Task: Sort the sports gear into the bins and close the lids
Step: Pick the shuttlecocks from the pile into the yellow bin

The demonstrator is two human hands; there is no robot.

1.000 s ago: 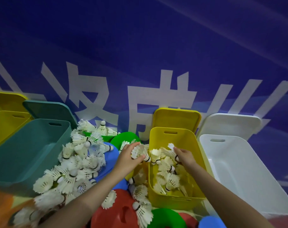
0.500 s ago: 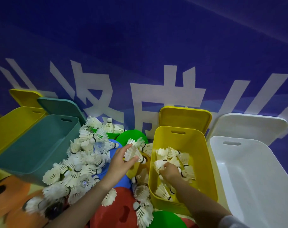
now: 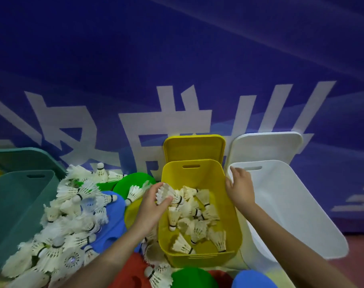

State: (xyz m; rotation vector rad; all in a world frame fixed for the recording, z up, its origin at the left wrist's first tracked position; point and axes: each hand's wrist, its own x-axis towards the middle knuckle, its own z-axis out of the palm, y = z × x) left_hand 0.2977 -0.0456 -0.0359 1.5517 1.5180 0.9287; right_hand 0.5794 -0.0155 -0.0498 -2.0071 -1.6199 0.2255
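Note:
A yellow bin (image 3: 231, 229) stands in the middle and holds several white shuttlecocks (image 3: 194, 221). My left hand (image 3: 151, 206) is over the bin's left rim and grips a shuttlecock (image 3: 166, 194) by its feathers. My right hand (image 3: 238, 187) is open, fingers up, at the bin's right rim beside the white bin (image 3: 301, 215); it holds nothing. A big heap of shuttlecocks (image 3: 73, 221) lies to the left on coloured flat discs. The yellow lid (image 3: 194, 146) leans upright behind the yellow bin.
A teal bin (image 3: 14, 204) stands at the left with its lid (image 3: 25, 157) behind it. The white lid (image 3: 266, 146) leans on the blue banner wall. Blue (image 3: 112, 227), green (image 3: 133, 180) and red (image 3: 133, 269) discs lie under and around the heap.
My left hand has carried its shuttlecock rightward, over the yellow bin's rim. My right hand has come up out of the bin to its right rim and is open.

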